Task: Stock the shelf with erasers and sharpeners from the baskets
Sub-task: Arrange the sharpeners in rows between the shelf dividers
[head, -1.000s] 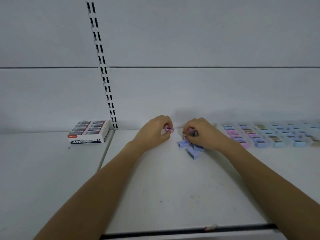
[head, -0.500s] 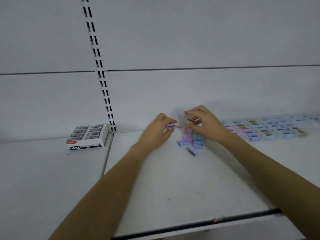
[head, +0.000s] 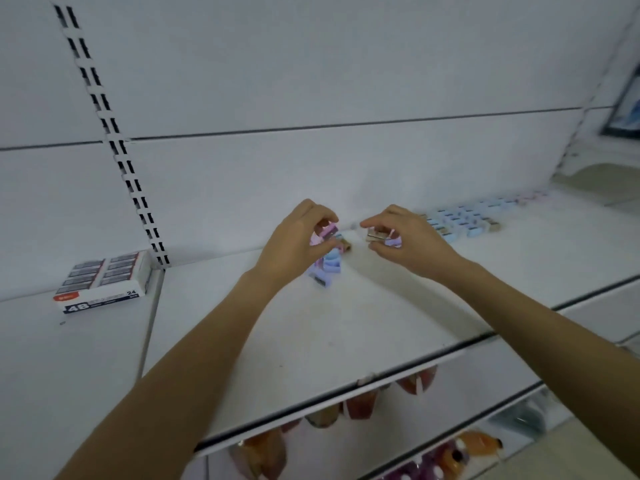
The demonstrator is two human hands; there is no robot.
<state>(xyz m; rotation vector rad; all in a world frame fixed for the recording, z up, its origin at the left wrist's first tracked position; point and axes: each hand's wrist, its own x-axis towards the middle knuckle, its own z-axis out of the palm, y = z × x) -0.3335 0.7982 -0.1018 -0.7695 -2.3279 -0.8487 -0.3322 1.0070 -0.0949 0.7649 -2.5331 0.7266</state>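
Observation:
Both my hands hover over the white shelf (head: 311, 334) near the back wall. My left hand (head: 298, 242) pinches a pink sharpener (head: 329, 231) between thumb and fingers. My right hand (head: 403, 239) pinches a small sharpener (head: 381, 236), purple and brownish, just above the shelf. Between and below the hands lies a loose pile of pastel sharpeners (head: 327, 268), purple, blue and pink. Further right, rows of sharpeners (head: 464, 220) stand lined up along the back of the shelf.
A box of 4B erasers (head: 102, 282) sits on the neighbouring shelf section at left, beside the slotted upright (head: 114, 147). Below the shelf's front edge, orange and purple packaged goods (head: 360, 407) show on lower shelves.
The view has swung left and tilted, so the lower shelves appear. My left hand has lifted its pink sharpener a little; my right hand has drawn away from the pile with a sharpener.

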